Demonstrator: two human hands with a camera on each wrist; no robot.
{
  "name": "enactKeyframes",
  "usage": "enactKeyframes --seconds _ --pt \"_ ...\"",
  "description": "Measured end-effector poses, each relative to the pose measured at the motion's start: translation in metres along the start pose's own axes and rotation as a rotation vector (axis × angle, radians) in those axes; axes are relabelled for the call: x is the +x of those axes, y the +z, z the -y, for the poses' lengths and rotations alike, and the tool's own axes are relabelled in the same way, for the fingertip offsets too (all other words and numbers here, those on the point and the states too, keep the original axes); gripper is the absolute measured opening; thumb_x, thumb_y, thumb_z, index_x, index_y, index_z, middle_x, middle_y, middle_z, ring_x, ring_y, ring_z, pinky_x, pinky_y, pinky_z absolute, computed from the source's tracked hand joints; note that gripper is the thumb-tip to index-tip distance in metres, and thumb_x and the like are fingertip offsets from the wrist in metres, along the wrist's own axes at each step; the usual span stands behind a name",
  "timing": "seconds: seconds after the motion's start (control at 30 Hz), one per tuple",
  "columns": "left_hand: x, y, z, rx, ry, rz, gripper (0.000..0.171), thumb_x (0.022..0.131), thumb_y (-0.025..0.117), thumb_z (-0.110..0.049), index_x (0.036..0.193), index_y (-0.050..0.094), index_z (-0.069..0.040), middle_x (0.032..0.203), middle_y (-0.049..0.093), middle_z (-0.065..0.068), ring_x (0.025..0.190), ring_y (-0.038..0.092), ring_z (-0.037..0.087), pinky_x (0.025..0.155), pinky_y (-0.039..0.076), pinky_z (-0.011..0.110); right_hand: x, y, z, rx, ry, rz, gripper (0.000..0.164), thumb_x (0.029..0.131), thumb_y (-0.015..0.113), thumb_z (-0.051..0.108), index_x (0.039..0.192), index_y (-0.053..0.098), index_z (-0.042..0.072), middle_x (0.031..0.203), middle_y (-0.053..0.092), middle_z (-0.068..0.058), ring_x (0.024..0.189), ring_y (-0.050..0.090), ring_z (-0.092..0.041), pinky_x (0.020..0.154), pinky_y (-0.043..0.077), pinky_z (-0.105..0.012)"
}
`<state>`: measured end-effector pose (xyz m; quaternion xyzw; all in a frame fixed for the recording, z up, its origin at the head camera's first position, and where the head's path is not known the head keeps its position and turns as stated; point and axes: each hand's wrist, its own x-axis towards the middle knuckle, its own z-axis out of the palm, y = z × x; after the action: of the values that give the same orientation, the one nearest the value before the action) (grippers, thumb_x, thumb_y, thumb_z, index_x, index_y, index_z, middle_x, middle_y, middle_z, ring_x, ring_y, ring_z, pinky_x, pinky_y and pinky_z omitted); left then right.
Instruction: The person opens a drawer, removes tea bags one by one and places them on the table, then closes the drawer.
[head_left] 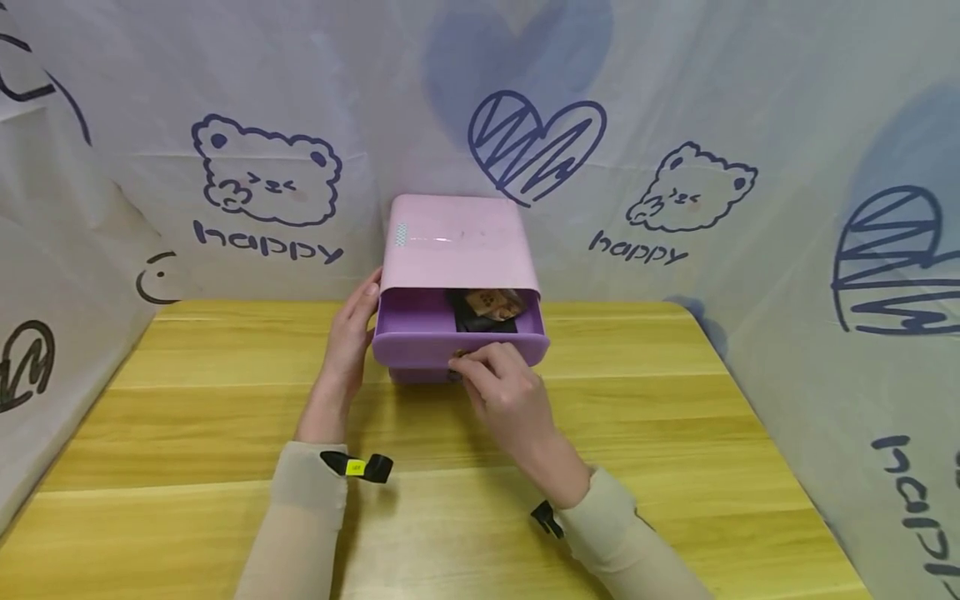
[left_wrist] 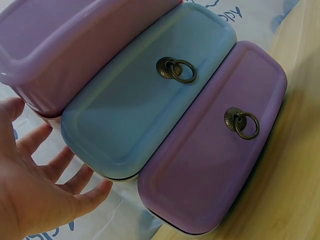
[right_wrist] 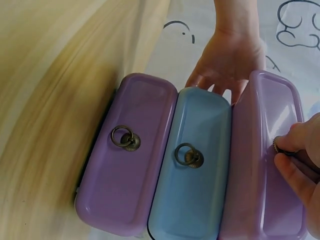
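A small pink drawer cabinet [head_left: 457,242] stands at the back of the table, its top purple drawer [head_left: 408,350] pulled partway out. Thumb and fingers of my right hand [head_left: 512,392] pinch the brass ring pull [right_wrist: 276,145] on that drawer's front. My left hand [head_left: 347,346] rests against the cabinet's left side, fingers extended. Inside the drawer, towards the right, a brown-patterned packet [head_left: 495,304] lies over something black [head_left: 487,325]. Below, the blue middle drawer [left_wrist: 145,110] and the purple bottom drawer [left_wrist: 200,175] are pushed in, their ring pulls hanging.
The wood-grain table [head_left: 660,433] spreads around the cabinet. Close behind it hangs a white cloth [head_left: 405,100] printed with bears and hearts, which also covers both sides. Dark straps [head_left: 356,465] are on both wrists.
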<state>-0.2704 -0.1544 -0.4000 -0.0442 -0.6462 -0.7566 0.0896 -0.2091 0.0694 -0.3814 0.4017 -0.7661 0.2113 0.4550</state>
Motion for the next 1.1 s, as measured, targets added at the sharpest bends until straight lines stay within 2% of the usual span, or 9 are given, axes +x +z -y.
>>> enactKeyframes --seconds 0.27,0.53,0.73,1.1 --pt "0.002 -0.002 0.001 -0.009 -0.009 -0.003 0.051 0.091 0.046 -0.048 0.136 0.041 -0.027 0.142 0.037 -0.001 0.12 0.036 0.017 0.101 0.029 0.051 -0.003 -0.01 0.009 -0.001 -0.046 0.009 0.012 0.082 0.064 0.005 0.09 0.07 0.009 0.082 0.06 -0.003 0.078 0.054 -0.013 0.066 0.051 -0.021" --pt "0.001 -0.001 0.0 0.002 -0.01 -0.008 0.047 0.09 0.046 -0.05 0.134 0.044 -0.032 0.14 0.038 -0.003 0.119 0.037 0.016 0.101 0.03 0.05 -0.008 -0.021 0.018 0.022 -0.095 -0.001 0.013 0.081 0.064 0.003 0.092 0.07 0.009 0.082 0.06 -0.002 0.079 0.054 -0.013 0.067 0.051 -0.019" --pt "0.0 -0.001 0.001 0.007 -0.004 0.0 0.046 0.091 0.045 -0.05 0.133 0.044 -0.033 0.14 0.038 -0.003 0.118 0.037 0.016 0.1 0.03 0.05 -0.013 -0.028 0.024 0.015 -0.111 0.019 0.013 0.083 0.062 0.005 0.093 0.07 0.009 0.083 0.061 -0.001 0.079 0.054 -0.012 0.068 0.049 -0.016" --pt "0.0 0.001 0.002 0.021 0.003 0.006 0.046 0.092 0.043 -0.05 0.135 0.042 -0.032 0.141 0.037 -0.001 0.119 0.037 0.017 0.101 0.03 0.051 -0.019 -0.034 0.03 0.048 -0.121 0.0 0.013 0.084 0.06 0.006 0.093 0.07 0.007 0.083 0.061 -0.002 0.078 0.054 -0.012 0.069 0.049 -0.016"
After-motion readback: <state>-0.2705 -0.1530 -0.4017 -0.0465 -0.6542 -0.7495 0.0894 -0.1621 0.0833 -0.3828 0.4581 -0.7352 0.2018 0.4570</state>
